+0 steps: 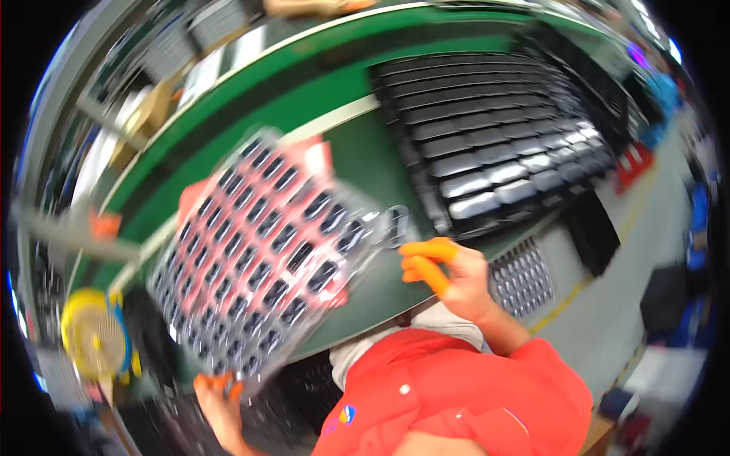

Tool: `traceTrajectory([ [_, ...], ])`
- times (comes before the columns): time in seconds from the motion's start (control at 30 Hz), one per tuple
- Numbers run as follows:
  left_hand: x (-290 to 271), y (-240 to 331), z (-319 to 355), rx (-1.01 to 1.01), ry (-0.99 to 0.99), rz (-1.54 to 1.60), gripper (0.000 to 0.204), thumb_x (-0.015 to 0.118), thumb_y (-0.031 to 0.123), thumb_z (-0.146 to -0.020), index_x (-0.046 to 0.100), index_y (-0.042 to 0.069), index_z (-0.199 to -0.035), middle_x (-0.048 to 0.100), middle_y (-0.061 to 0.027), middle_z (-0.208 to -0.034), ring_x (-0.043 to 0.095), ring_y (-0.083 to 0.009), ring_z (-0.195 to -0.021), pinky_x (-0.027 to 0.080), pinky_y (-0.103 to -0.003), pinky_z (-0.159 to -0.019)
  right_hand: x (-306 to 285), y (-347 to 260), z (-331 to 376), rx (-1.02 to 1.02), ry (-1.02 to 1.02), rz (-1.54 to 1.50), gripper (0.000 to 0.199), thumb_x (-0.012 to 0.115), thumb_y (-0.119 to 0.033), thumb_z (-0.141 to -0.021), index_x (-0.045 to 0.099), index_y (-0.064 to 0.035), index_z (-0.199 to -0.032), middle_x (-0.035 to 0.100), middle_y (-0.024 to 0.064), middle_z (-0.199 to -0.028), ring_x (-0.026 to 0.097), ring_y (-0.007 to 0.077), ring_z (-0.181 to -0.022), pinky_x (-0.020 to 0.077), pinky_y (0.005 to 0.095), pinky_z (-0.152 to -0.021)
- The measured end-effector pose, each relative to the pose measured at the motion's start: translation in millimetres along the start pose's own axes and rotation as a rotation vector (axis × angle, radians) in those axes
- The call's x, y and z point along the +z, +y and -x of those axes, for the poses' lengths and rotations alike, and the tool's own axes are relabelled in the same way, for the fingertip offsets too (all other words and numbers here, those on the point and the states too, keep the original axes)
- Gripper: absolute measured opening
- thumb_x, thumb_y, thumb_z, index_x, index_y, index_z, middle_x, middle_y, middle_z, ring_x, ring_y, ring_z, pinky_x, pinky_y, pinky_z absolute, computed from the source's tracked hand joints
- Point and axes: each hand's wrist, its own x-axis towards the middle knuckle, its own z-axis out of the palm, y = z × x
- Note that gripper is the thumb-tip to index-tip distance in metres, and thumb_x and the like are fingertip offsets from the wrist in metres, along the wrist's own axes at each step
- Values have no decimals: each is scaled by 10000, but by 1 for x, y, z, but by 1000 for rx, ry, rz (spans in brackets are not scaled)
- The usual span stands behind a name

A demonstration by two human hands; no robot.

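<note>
My left hand, with orange finger covers, grips the near edge of a clear plastic blister tray. This tray is tilted and blurred by motion, its pockets carrying many small dark rectangular pieces over something pink-red. My right hand, also in orange finger covers, has its fingertips closed at the lower edge of a small dark rectangular piece with a clear rim. That piece is just right of the clear tray; blur obscures the exact contact.
A large black tray with rows of shiny dark compartments lies on the green table at the right. Below the table's right edge is another clear tray. A yellow round fan stands at the left. Across the table, another person's arm shows.
</note>
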Motion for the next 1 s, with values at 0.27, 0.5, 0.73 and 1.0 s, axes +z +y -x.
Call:
traceTrajectory([
  [0.27,-56,3,-18,-111,-106,522,298,603,40,-826,512,6,-1108,551,-60,-980,518,-154,-763,433,-262,-685,-155,-2,-41,-68,725,302,169,566,-46,-855,615,34,-996,620,45,-783,585,107,-670,460,221,-602],
  [0.5,-31,61,-125,115,-50,1268,551,668,139,-790,418,56,-1275,539,-99,-1014,541,-177,-796,445,-257,-684,-317,42,-114,-237,589,1307,356,533,88,-689,617,-20,-1018,616,170,-970,605,296,-837,480,332,-768],
  [0.73,-14,170,-204,236,-476,1840,494,706,193,-750,483,34,-1161,581,-161,-915,572,-215,-775,483,-338,-659,-336,55,-154,28,147,1293,325,648,-8,-675,613,-15,-998,612,172,-929,582,333,-868,459,379,-777],
  [1.0,-6,272,-220,378,-838,1731,527,666,61,-746,457,9,-1228,602,-175,-976,595,-238,-925,487,-342,-818,-298,32,-128,96,37,1092,294,698,-142,-715,602,-11,-960,581,112,-733,571,258,-754,460,331,-660],
])
